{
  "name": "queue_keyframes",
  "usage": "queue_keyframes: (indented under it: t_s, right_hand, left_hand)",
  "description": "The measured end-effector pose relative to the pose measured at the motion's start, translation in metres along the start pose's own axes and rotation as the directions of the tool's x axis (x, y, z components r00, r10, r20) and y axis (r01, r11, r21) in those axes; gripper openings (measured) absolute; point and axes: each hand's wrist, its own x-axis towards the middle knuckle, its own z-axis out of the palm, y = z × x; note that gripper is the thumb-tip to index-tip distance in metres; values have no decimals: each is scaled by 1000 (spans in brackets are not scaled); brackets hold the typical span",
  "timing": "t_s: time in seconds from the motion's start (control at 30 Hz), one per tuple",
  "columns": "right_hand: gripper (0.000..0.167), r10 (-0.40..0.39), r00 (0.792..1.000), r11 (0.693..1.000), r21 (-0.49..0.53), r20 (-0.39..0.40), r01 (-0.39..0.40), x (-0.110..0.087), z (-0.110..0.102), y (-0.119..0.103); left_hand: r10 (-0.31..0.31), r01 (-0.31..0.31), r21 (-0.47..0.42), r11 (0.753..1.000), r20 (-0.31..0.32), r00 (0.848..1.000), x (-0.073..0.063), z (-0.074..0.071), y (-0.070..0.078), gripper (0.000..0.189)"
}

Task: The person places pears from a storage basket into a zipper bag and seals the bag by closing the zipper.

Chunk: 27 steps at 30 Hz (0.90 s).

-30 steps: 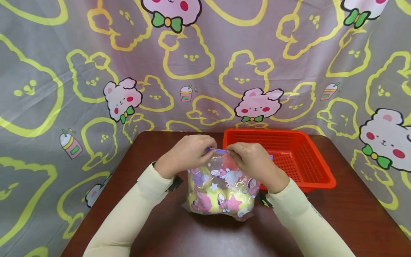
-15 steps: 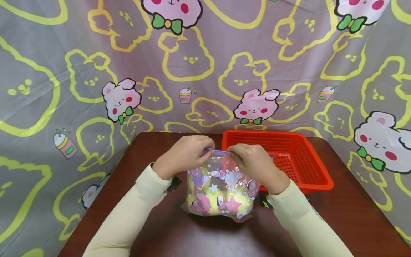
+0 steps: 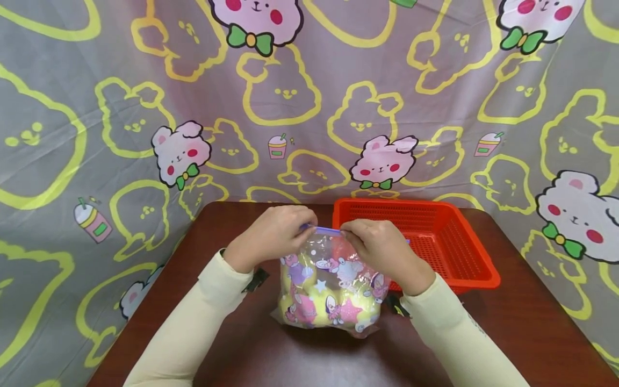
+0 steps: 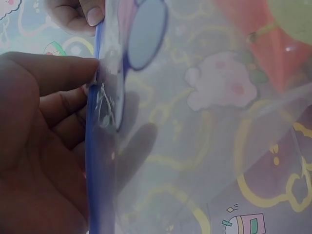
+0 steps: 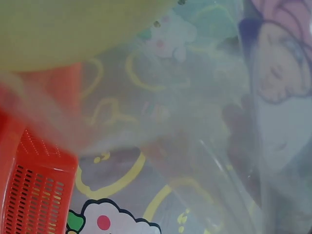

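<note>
A clear zip bag (image 3: 321, 285) printed with pink and purple cartoon figures and stars stands on the table, holding several yellow rounded things. Along its top runs a blue-purple zip strip (image 3: 329, 230). My left hand (image 3: 270, 236) pinches this strip at the left, and the left wrist view shows its thumb (image 4: 68, 73) against the strip with the other fingers behind. To the right, my right hand (image 3: 382, 248) pinches the same strip between thumb and fingers. A short stretch of strip shows between the two hands. Only bag film (image 5: 195, 146) and its contents fill most of the right wrist view.
Behind and right of the bag is a red slotted plastic basket (image 3: 464, 236). The dark brown tabletop (image 3: 522, 322) meets a grey curtain (image 3: 309, 97) with yellow and white cartoon animals at the back and sides.
My left hand has slid slightly left along the strip, so a little more of it shows between the hands. The head view has shifted slightly.
</note>
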Motion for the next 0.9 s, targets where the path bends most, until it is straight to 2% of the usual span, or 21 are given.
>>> queue_keyframes:
  t_s: [0.27, 0.67, 0.9]
  right_hand:
    - [16, -8, 1000, 1000, -3, 8, 8, 4, 0, -1]
    - [13, -35, 998, 999, -31, 52, 37, 25, 11, -1]
    - [14, -111, 992, 991, -75, 55, 115, 31, 15, -4]
  left_hand:
    - [0, 0, -25, 1000, -7, 1000, 1, 1, -4, 5]
    - [-6, 5, -55, 998, -16, 1000, 6, 3, -8, 3]
    - [5, -6, -56, 998, -23, 1000, 4, 6, -9, 7]
